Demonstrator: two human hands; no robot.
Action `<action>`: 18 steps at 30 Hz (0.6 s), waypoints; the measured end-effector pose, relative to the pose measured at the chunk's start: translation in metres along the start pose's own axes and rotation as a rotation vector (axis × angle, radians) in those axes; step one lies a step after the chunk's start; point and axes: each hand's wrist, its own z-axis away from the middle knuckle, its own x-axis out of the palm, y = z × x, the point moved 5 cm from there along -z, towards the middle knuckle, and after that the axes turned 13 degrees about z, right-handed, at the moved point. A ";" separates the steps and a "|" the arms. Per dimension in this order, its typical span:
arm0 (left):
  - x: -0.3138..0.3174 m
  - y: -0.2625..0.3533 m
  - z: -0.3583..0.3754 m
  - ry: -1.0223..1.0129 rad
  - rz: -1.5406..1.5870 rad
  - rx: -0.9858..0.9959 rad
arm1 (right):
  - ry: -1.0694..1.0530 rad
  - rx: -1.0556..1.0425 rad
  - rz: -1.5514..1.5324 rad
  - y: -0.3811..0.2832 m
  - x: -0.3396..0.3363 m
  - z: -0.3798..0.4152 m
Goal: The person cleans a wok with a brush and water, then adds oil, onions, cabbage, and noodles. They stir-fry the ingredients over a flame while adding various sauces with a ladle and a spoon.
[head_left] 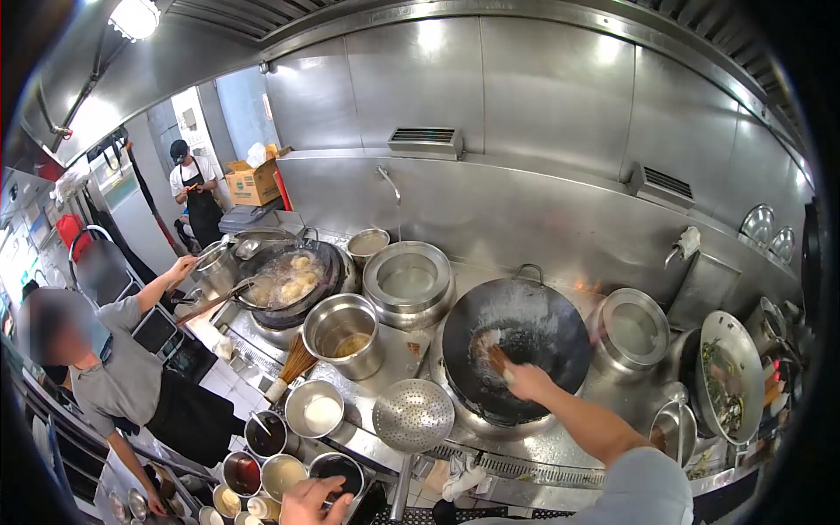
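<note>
My right hand (528, 382) grips a wok brush (498, 359), its bristles down inside a large black wok (560, 328) with wet, whitish residue in it. My left hand (317, 501) is low in the view, beside a pot of dark sauce (339, 473). Its fingers are loosely bent and apart, and I see nothing held in them. Between the two hands rests a perforated strainer (413, 415) with its handle toward me. A second brush of straw bristles (299, 360) lies to the left, next to a deep steel pot (341, 304).
A co-worker (131, 385) at the left reaches toward a wok of bubbling food (289, 278). Sauce pots (242, 473) cluster at lower left. Steel water pots (409, 273) flank my wok. A big pan of greens (731, 376) stands right. Another person (199, 197) is farther back.
</note>
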 end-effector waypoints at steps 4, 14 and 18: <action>0.006 -0.014 0.000 -0.034 -0.003 0.003 | 0.167 0.310 0.046 0.031 -0.011 -0.058; 0.025 -0.042 0.033 -0.002 0.150 -0.081 | 0.054 0.136 0.003 -0.012 0.001 -0.047; 0.024 -0.052 0.045 -0.005 0.173 -0.081 | 0.283 0.409 0.068 0.062 0.007 -0.071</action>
